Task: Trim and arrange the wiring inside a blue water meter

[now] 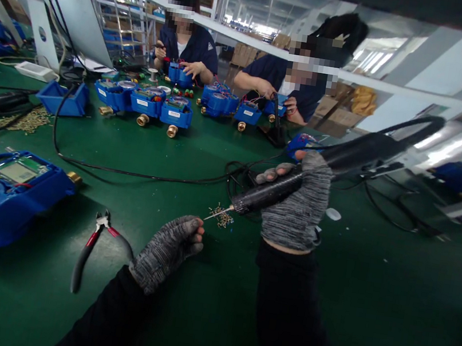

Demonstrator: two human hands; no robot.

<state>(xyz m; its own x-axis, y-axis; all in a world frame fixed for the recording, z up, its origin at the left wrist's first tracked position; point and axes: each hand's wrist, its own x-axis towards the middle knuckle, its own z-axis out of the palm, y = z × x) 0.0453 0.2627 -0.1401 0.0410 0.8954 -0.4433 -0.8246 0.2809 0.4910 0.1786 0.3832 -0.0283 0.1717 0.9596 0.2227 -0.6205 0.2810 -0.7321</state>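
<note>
My right hand [299, 206], in a grey knit glove with bare fingertips, is wrapped round a black electric screwdriver [269, 193]. Its thin bit points down and left. At the bit's tip, the fingers of my gloved left hand [169, 250] are pinched together; whatever they hold is too small to make out. A small pile of screws [224, 218] lies on the green table just behind the bit. Left of my left hand rest diagonal cutters [101, 229] with red and dark grey handles, jaws apart. Farther left is a blue water meter [13, 204] with an exposed display and brass fitting.
Several blue meters [146, 103] with brass ends stand across the table [164, 157]. A blue bin [64, 99] is at the left, near more scattered screws [26, 119]. A black cable [147, 176] crosses the surface. Two co-workers [189, 45] handle meters opposite me.
</note>
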